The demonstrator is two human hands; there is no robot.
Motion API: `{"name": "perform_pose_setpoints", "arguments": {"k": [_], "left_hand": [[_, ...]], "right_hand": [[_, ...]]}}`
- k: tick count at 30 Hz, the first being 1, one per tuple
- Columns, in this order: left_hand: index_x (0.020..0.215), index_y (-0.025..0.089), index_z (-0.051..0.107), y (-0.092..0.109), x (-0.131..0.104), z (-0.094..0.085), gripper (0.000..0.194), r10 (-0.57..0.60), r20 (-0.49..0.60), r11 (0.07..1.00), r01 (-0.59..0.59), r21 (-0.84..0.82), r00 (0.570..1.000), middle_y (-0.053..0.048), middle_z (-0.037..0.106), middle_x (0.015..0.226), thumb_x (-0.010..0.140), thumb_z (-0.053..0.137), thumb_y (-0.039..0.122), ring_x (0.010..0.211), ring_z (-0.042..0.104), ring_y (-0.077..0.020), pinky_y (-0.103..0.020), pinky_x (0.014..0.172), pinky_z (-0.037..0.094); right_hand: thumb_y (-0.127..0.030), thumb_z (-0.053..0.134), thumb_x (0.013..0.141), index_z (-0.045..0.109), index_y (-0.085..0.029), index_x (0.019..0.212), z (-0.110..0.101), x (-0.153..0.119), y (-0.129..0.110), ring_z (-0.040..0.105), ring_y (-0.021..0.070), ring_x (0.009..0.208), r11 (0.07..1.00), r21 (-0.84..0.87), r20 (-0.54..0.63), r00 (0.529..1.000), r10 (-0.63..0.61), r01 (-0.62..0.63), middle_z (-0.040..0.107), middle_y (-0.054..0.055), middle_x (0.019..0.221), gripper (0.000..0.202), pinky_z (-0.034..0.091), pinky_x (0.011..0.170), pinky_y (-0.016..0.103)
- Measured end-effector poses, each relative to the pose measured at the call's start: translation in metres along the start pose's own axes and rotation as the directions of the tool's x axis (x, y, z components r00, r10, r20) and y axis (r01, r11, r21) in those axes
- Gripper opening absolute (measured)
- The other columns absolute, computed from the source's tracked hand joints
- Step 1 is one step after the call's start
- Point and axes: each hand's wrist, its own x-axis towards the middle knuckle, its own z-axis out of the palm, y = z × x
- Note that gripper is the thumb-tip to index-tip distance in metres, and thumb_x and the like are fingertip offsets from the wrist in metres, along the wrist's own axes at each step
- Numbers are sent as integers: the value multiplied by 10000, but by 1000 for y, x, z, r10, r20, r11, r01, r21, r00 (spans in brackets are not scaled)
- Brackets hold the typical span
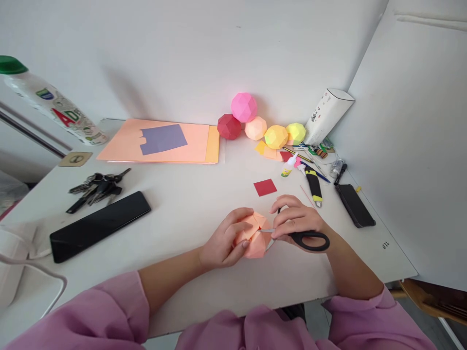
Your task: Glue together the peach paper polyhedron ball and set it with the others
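Observation:
My left hand (226,240) is closed around a peach faceted paper ball (257,247) above the near part of the desk. A pair of black-handled scissors (310,241) is gripped in my right hand (297,218) by the blade end, its handle loops pointing right. One blade tip reaches into a small dark red gap between the ball's folded flaps; the other blade shows lower, by the ball's right side. Just beyond my hands lies a small red paper square (265,187) flat on the desk. Parts of the ball are hidden behind my left fingers.
Several finished paper balls (243,108) stand along the wall. A glue bottle (289,165), a utility knife (314,187) and a phone (354,205) lie at right. Stacked paper sheets (124,141), keys (98,187), a black phone (100,226) and a tall bottle (54,102) are at left.

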Motion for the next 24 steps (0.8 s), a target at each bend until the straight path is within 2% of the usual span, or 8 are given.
{"name": "perform_pose_setpoints", "arguments": {"k": [4,8,11,14,16,19,21,24], "left_hand": [[1193,185,411,2,0,0,253,2,-1,1000,-2,-3,1000,-179,422,1275,942,385,199,1201,463,-270,-478,925,481],[1201,193,402,2,-1,1,265,-10,7,1000,10,-6,1000,-177,421,1280,936,394,190,1212,460,-273,-492,937,475],[1206,194,399,2,-3,1,275,-12,4,1000,12,0,1000,-178,417,1285,931,400,180,1224,452,-276,-500,945,469],[1206,187,407,3,-3,2,280,-1,-1,1000,1,14,1000,-181,414,1295,927,403,169,1230,448,-276,-493,944,472],[1216,186,409,4,-3,2,289,8,-5,1000,-8,20,1000,-179,419,1294,927,403,167,1225,452,-271,-483,940,479],[1285,180,381,6,-3,3,352,9,-1,999,-8,40,1000,-186,424,1301,934,402,175,1235,449,-273,-494,955,477],[1355,173,340,7,-4,3,420,-2,3,997,2,72,1000,-197,424,1318,939,403,187,1249,441,-280,-505,969,473],[1428,171,285,9,-5,3,494,-17,5,993,17,116,1000,-208,425,1348,948,400,206,1255,444,-284,-508,980,475]], "right_hand": [[-162,626,873,715,-209,865,-12,-14,-3,604,216,906,999,14,-43,999,33,-32,673,51,715,101,514,822,409],[-64,597,831,697,-235,911,-10,-44,9,598,239,933,929,-331,-163,980,118,-166,683,43,761,214,456,903,503],[-21,494,821,690,-220,1011,-4,-64,22,574,279,1017,797,-559,-69,971,230,-228,689,71,862,337,371,978,603],[17,419,812,701,-212,1020,0,-70,26,519,315,1163,713,-640,-20,933,359,-288,673,107,1012,419,302,1037,655],[-4,413,833,703,-222,1019,3,-67,22,507,317,1194,727,-596,-86,927,365,-342,643,119,1114,408,301,1049,655],[-138,461,912,638,-252,1164,15,-58,8,503,279,1223,849,-331,-223,908,354,-412,570,117,1259,329,407,1038,543],[-285,507,936,498,-271,1341,29,-52,-2,404,277,1339,889,-107,-182,888,422,-445,431,119,1436,405,415,1062,499],[-414,436,971,292,-291,1475,52,-46,-11,190,265,1463,830,90,-21,832,555,-551,225,84,1577,538,272,1159,531]]}}
